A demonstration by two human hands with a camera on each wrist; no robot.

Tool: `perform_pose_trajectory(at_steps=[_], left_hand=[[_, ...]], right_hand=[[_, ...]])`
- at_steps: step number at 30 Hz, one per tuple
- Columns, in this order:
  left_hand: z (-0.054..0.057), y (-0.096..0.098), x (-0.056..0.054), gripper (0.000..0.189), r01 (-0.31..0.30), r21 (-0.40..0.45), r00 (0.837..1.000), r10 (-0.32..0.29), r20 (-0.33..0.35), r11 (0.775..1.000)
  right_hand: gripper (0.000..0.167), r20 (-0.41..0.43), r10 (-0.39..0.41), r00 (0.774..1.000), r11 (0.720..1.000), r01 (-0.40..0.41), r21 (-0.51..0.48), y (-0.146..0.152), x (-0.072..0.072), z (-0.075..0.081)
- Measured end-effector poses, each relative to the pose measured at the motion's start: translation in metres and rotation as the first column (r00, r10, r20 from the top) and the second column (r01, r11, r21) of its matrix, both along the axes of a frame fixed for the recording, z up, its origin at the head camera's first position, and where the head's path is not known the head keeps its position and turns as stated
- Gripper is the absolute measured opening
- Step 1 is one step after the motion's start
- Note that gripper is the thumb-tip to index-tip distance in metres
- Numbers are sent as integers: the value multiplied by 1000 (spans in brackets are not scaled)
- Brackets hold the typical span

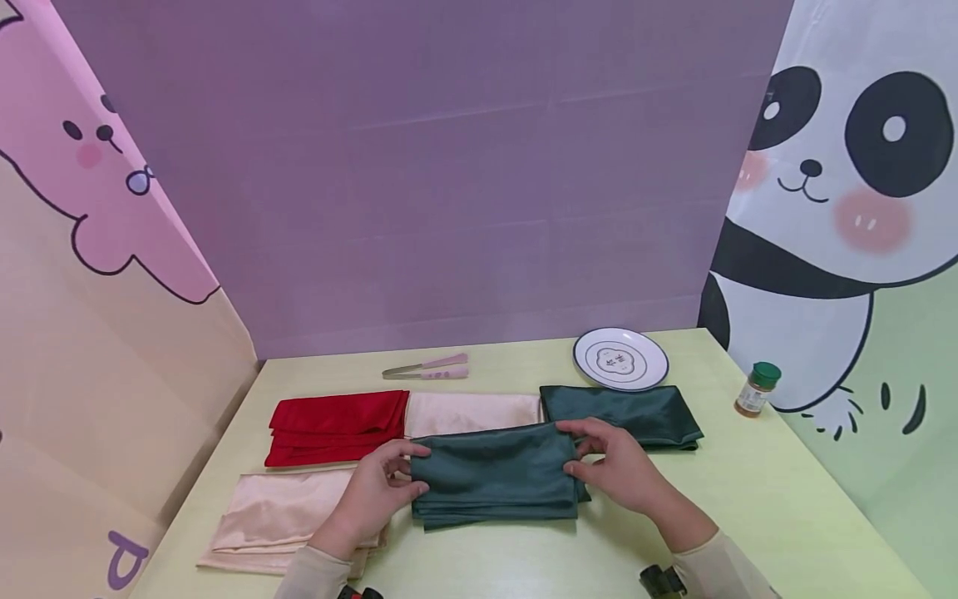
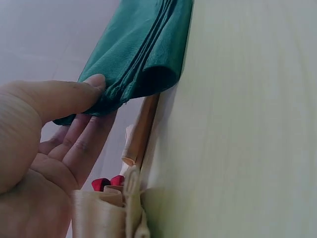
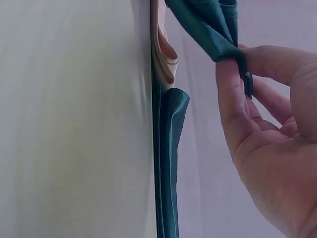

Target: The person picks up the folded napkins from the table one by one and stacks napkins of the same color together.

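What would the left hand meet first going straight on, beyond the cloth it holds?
Past the dark green cloth it pinches, the left hand would likely meet the cream cloth behind; its height above that is hard to judge.

On the table point(image 1: 748, 499), the left cloth point(image 1: 337, 426), middle cloth point(image 1: 473, 411) and right cloth point(image 1: 621, 413) lie side by side. The tongs point(image 1: 441, 373) lie behind the left and middle ones; the plate point(image 1: 649, 366) sits just behind the right cloth, and the jar point(image 1: 758, 389) stands farther right, near the table's edge. The near cloth point(image 1: 280, 512) lies before the left cloth. The held cloth point(image 1: 494, 474) is before the middle cloth, between left hand point(image 1: 377, 491) and right hand point(image 1: 627, 467).
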State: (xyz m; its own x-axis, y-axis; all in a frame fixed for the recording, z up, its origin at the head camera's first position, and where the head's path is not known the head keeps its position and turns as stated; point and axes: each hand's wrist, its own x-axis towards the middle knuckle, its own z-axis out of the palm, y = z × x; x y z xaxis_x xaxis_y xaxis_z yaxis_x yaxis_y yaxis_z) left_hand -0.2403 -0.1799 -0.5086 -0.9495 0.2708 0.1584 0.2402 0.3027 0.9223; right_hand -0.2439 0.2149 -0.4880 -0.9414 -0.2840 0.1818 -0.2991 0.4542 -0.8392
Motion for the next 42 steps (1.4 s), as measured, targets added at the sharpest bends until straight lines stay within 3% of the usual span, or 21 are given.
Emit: perform_pose_trajectory(at_steps=[11,24,35,42], left_hand=[[2,3,2,43,-24,77,999,22,29,997],[1,6,-1,48,5,132,1000,-6,3,991],[10,14,-1,54,-7,85,1000,7,7,996],[16,18,-5,59,33,69,998,-29,-53,997]], right_hand=[[47,16,-61,998,998,61,-34,1,1,1],[40,-6,-69,998,997,69,-41,6,0,5],[38,-19,-101,995,995,100,-11,13,-2,11],[40,-97,-109,989,994,110,6,19,-5,16]])
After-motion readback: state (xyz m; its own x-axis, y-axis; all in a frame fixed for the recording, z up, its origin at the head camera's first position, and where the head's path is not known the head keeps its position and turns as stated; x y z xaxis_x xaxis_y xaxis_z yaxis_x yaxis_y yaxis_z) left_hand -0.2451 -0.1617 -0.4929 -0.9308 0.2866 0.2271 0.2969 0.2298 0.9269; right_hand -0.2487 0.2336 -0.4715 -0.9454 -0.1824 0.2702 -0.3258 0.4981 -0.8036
